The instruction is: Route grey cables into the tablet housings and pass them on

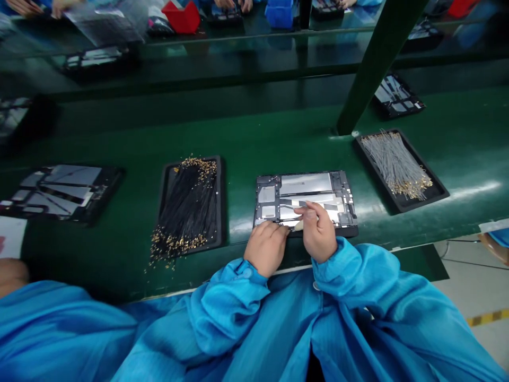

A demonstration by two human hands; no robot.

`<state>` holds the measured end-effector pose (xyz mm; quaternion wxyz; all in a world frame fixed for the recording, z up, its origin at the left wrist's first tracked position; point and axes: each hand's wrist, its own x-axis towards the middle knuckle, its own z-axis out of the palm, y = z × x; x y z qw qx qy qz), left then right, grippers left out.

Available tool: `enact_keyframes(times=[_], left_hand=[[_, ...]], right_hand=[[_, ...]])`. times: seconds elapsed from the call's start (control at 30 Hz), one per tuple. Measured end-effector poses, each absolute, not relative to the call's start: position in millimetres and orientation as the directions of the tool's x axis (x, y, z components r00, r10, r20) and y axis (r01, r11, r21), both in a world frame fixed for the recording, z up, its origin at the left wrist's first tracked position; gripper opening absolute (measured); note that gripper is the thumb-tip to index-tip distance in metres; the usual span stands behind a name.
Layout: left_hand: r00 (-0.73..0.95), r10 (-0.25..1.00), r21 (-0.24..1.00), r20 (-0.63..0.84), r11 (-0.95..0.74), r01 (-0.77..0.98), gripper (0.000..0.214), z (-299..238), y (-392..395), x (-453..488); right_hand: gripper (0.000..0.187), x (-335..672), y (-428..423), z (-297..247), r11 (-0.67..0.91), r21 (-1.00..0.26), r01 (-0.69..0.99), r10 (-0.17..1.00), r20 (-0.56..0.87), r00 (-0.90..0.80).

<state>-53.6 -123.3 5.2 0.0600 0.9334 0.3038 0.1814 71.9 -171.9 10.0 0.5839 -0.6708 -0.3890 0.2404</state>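
An opened tablet [305,184], its battery and inner parts exposed, lies on the green bench in front of me. My left hand [267,246] is closed over its near edge, left of centre, with the fingers bent down and the thumb hidden. Just right of it, my right hand [319,231] pinches a pale, pointed tool [299,226]. The tool's tip is at the tablet's near edge, close to my left fingertips. What exactly the tip touches is too small to tell.
Left is a black tray [219,204] of black cables with gold ends; right, a tray [439,192] of grey cables. More opened tablets [59,188] lie left and back right [398,96]. A green post [369,69] rises behind. A co-worker's hand [11,275] is far left.
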Motion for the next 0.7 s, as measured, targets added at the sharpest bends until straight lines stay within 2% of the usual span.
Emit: enact_keyframes(times=[0.17, 0.53, 0.7], left_hand=[[0.766, 0.589, 0.209, 0.257, -0.808, 0.551, 0.023, 8.2, -123.1, -52.8], [0.769, 0.607, 0.242, 0.202, -0.792, 0.561, 0.02, 7.9, -122.8, -52.9], [0.769, 0.608, 0.249, 0.197, -0.79, 0.56, 0.021, 7.3, -122.4, -53.7]], right_hand=[[0.026, 72.2, -171.2, 1.6, 0.024, -0.949, 0.316, 0.811, 0.203, 0.549], [0.019, 74.8, -172.4, -5.9, 0.064, -0.936, 0.346, 0.805, 0.254, 0.536], [0.024, 77.8, -169.2, 9.1, -0.003, -0.903, 0.43, 0.836, 0.233, 0.497]])
